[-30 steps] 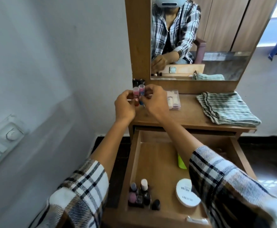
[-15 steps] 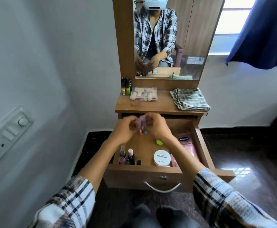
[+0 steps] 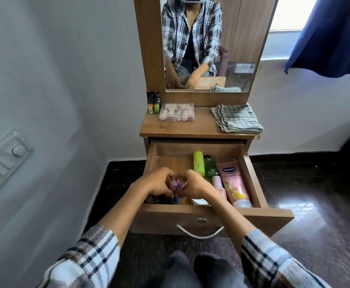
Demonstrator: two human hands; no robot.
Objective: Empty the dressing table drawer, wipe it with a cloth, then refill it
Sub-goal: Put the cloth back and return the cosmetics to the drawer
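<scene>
The wooden drawer (image 3: 253, 175) of the dressing table stands pulled open. Over its front left part my left hand (image 3: 156, 181) and my right hand (image 3: 195, 187) together grip two small pink-capped nail polish bottles (image 3: 176, 183), held upright between the fingers. Beneath them, other small dark bottles (image 3: 157, 198) stand in the front left corner. A white round tub (image 3: 199, 201) is partly hidden by my right wrist. To the right lie a lime green tube (image 3: 198, 163), a green bottle (image 3: 210, 168), a pink bottle (image 3: 218, 183) and a pink Vaseline tube (image 3: 235, 183). A folded striped cloth (image 3: 236, 118) lies on the tabletop's right.
On the tabletop's (image 3: 201, 127) left stand two small bottles (image 3: 153, 101) beside a clear plastic box (image 3: 177, 112). A mirror (image 3: 209, 44) rises behind. A wall with a switch panel (image 3: 2, 163) is close on the left. Dark floor and a blue curtain (image 3: 332, 34) lie to the right.
Both hands carried the two pink-capped bottles from above the tabletop down into the drawer's front left. The view pulled back and tilted down.
</scene>
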